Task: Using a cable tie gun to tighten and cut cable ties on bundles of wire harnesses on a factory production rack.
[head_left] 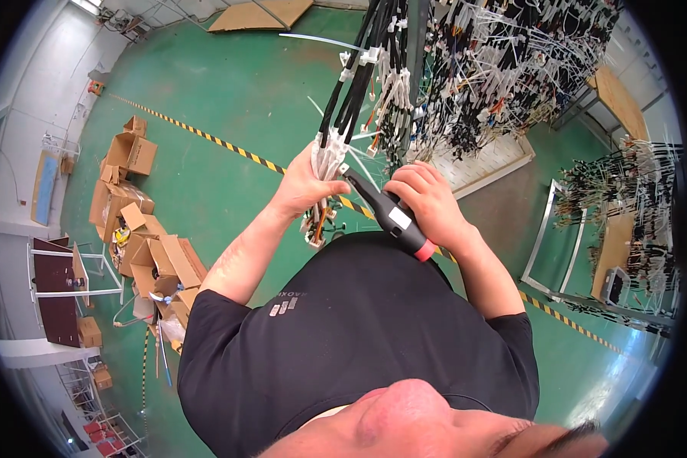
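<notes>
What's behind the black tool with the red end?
Past the tool, you can see green floor, striped tape and, by its red end, a black shirt. What the tool itself covers can't be seen.

Left grip (304, 185) holds wires (330, 155), right grip (426, 197) black tool (385, 211).

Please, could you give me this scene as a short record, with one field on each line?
Left hand: the left hand grips a cable bundle with white connectors
Right hand: the right hand holds a black tool with a red end
Tool direction: narrow tip toward the bundle, red end toward the person's black shirt
Ahead right: dense hanging cables, mostly black and white
Left side: open cardboard boxes
Floor: green floor, crossed by black-and-yellow tape
</notes>
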A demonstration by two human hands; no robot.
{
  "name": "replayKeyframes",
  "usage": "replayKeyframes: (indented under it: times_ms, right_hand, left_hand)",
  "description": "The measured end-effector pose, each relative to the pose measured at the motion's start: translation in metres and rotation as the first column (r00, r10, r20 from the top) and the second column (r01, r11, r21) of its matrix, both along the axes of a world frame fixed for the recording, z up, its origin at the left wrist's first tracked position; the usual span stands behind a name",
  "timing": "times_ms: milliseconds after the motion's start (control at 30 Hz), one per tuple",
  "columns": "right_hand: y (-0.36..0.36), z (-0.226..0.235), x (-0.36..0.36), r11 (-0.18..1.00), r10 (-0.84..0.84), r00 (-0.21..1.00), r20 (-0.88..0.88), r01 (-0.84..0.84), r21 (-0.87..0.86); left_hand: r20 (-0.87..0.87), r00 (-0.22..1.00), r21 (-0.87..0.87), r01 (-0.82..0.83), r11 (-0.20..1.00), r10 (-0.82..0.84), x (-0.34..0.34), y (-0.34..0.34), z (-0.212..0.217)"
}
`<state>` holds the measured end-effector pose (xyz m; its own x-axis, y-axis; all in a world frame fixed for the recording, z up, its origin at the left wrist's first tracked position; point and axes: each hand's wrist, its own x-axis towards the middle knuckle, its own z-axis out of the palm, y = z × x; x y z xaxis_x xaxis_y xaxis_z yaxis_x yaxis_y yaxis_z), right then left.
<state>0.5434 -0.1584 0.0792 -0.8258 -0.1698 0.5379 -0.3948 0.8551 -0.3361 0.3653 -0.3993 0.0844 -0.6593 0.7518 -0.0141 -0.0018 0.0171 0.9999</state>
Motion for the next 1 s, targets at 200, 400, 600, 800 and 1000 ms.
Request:
replayKeyframes:
  times_ms: [200,400,600,800,1000]
  right_hand:
    - [-0.002,-0.001,0.005,0.995,-0.082,0.994,-0.075,0.085,0.043]
    - [0.015,-0.012,0.028,0.953,-0.12,0.99,0.072,0.135,-0.273]
    - [0.027,0.005,0.03,0.814,0.078,0.975,0.208,0.058,-0.578]
    - [0.003,0.028,0.029,0.819,0.061,0.967,0.246,0.092,-0.567]
    - [0.001,0.032,0.032,0.822,0.086,0.969,0.232,0.063,-0.567]
  left_hand:
    - [-0.049,0.995,-0.037,-0.088,0.995,0.086,0.014,0.015,0.004]
    - [-0.02,1.0,-0.127,-0.004,0.992,0.001,-0.002,0.004,-0.002]
    - [0.267,0.885,0.106,0.366,0.924,-0.381,-0.024,-0.003,-0.002]
    - [0.293,0.881,0.119,0.352,0.928,-0.372,-0.016,0.0,-0.004]
    - [0.305,0.819,0.232,0.43,0.872,-0.486,-0.019,-0.001,-0.013]
